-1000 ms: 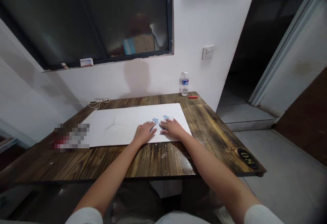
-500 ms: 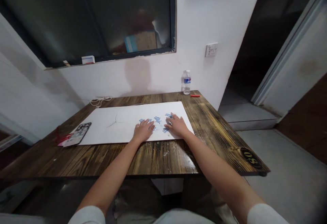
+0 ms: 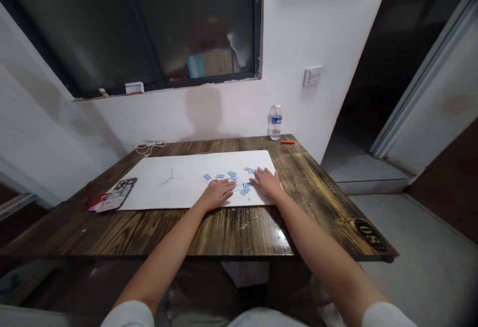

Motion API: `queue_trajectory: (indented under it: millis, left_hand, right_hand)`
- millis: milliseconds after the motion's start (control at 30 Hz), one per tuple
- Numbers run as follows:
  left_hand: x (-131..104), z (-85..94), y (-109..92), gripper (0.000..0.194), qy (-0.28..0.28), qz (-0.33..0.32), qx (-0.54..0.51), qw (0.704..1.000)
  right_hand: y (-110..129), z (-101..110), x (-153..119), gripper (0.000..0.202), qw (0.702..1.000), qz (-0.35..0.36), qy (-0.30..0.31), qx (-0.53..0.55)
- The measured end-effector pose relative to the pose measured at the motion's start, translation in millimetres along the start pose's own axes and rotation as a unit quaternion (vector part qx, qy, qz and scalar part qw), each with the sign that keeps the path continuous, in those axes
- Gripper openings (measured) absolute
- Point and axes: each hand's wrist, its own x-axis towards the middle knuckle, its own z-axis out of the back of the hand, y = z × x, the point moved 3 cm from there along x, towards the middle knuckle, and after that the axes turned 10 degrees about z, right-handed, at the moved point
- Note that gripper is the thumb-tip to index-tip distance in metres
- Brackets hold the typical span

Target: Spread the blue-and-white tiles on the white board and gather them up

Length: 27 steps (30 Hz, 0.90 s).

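A long white board (image 3: 149, 195) lies on the wooden table, with several small blue-striped pieces (image 3: 244, 191) on its right part; whether they are loose or drawn cannot be made out. My left hand (image 3: 217, 192) rests palm down on the board, its fingers stretched to the right beside the pieces. On the board's right end lies my right hand (image 3: 267, 182), fingers spread, its tips close to the blue-striped pieces. Neither hand grips anything. Thin dark branching lines (image 3: 172, 176) mark the board's left half.
A phone-like patterned case (image 3: 125, 191) and red strands (image 3: 97, 200) lie at the board's left end. White cable (image 3: 150, 146) is coiled behind. A water bottle (image 3: 275, 124) and red pen (image 3: 287, 142) stand and lie at the back right. The table (image 3: 239, 232) carries a round number plate (image 3: 369, 233).
My left hand has slid right, uncovering blue-striped pieces to its upper left. My right hand has shifted slightly right, away from the pieces. The view has tilted a little.
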Motion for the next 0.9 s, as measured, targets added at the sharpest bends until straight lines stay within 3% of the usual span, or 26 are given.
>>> queue_trajectory:
  millis: [200,300,367,433,767,900]
  left_hand:
    - [-0.5,-4.2,4.0,0.049,0.009,0.044,0.038,0.998]
    - [-1.5,-4.5,5.0,0.051,0.018,0.052,0.039,0.998]
    - [-2.2,-2.2,2.8,0.052,0.012,0.035,0.034,0.999]
    - [-2.6,1.2,0.4,0.051,-0.004,0.018,0.025,1.000]
    - [-4.9,2.9,3.3,0.046,0.023,-0.018,0.006,1.000]
    - [-5.9,5.2,1.2,0.049,0.025,-0.021,-0.013,0.999]
  right_hand:
    - [-0.5,2.5,-0.1,0.059,1.000,-0.019,0.007,-0.007]
    - [9.2,4.9,2.2,0.055,0.996,0.088,0.018,0.017]
    - [17.9,5.2,1.3,0.049,0.981,0.185,0.038,0.035]
    - [23.6,4.2,-1.2,0.047,0.969,0.238,0.053,0.040]
    - [22.4,1.2,-1.9,0.041,0.985,0.172,0.000,0.001]
    - [23.7,-0.6,-0.3,0.041,0.983,0.182,0.013,0.017]
